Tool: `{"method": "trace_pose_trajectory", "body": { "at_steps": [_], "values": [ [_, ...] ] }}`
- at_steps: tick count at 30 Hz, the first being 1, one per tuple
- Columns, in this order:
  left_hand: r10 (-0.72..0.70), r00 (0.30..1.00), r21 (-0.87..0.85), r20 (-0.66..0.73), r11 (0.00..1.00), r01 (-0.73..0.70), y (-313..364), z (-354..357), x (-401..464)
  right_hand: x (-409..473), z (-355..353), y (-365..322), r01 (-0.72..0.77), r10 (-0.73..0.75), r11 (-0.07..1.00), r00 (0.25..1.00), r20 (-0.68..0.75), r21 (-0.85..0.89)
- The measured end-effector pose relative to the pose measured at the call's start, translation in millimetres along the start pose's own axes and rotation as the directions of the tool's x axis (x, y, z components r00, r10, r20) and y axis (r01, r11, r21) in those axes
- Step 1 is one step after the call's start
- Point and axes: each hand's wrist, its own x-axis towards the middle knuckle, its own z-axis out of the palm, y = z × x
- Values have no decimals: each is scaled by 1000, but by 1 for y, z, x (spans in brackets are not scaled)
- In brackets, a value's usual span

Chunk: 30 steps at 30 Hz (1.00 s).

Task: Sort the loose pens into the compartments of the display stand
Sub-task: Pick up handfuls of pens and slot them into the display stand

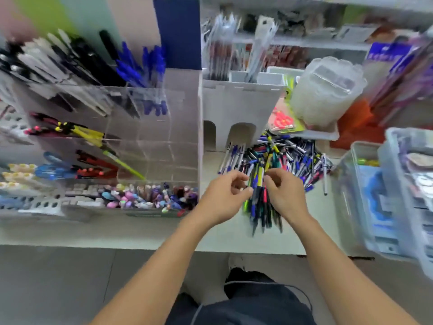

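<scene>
White desk (pixel 222 233) carries mixed loose pens (pixel 288 156); right hand (pixel 284 195) grips an upright pen bundle (pixel 260 202), left hand (pixel 225 195) pinching beside it, clear acrylic display stand (pixel 150 127) leftward.

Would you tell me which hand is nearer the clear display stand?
Left. The left hand is just right of the display stand; the right hand is farther right.

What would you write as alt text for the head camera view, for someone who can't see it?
Both hands hold a bundle of pens upright over a counter: the right hand grips it, and the left hand pinches at it. Behind lies a pile of loose pens; to the left stands a clear display stand, with some compartments holding pens.
</scene>
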Motion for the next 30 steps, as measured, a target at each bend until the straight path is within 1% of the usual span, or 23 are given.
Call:
{"method": "trace_pose_trajectory", "body": {
  "at_steps": [2, 4, 6, 8, 10, 13, 14, 16, 18, 21, 24, 27, 29, 30],
  "values": [
    [-33, 996, 201, -82, 978, 49, -15, 21, 34, 10, -9, 17, 15, -13, 998, 1000, 29, -55],
    [-46, 985, 302, -165, 948, 95, -28, 31, 67, 28, -18, 22, 63, -62, 995, 998, 21, -75],
    [-132, 968, 322, -213, 926, 197, -36, 33, 97, 53, -23, 29, 128, -127, 981, 992, 16, -146],
    [-231, 941, 320, -248, 897, 305, -40, 35, 126, 82, -22, 39, 163, -145, 957, 985, 91, -242],
    [-335, 904, 309, -265, 859, 409, -47, 37, 148, 109, -17, 49, 161, -107, 941, 976, 190, -296],
    [-459, 860, 311, -221, 803, 509, -59, 42, 170, 141, -5, 71, 115, -27, 920, 972, 234, -375],
    [-465, 859, 327, -213, 795, 511, -61, 45, 175, 148, 0, 79, 85, 5, 918, 974, 228, -386],
    [-417, 876, 378, -242, 791, 481, -60, 49, 182, 157, 9, 92, 46, 36, 921, 979, 202, -386],
    [-364, 894, 415, -262, 793, 445, -59, 53, 189, 163, 17, 100, 46, 8, 938, 988, 152, -343],
    [-357, 903, 392, -241, 815, 427, -58, 59, 194, 160, 31, 103, 64, -50, 968, 997, 64, -245],
    [-359, 898, 329, -253, 841, 429, -58, 66, 191, 137, 48, 102, 47, -32, 979, 997, 74, -199],
    [-395, 885, 223, -246, 866, 448, -61, 67, 181, 126, 53, 101, 7, 7, 994, 992, 124, -111],
    [-399, 890, 221, -220, 868, 444, -66, 64, 171, 120, 41, 96, -9, 20, 997, 990, 136, -79],
    [-399, 894, 254, -206, 860, 443, -67, 64, 165, 111, 33, 93, -7, 15, 997, 994, 104, -76]
  ]
}}
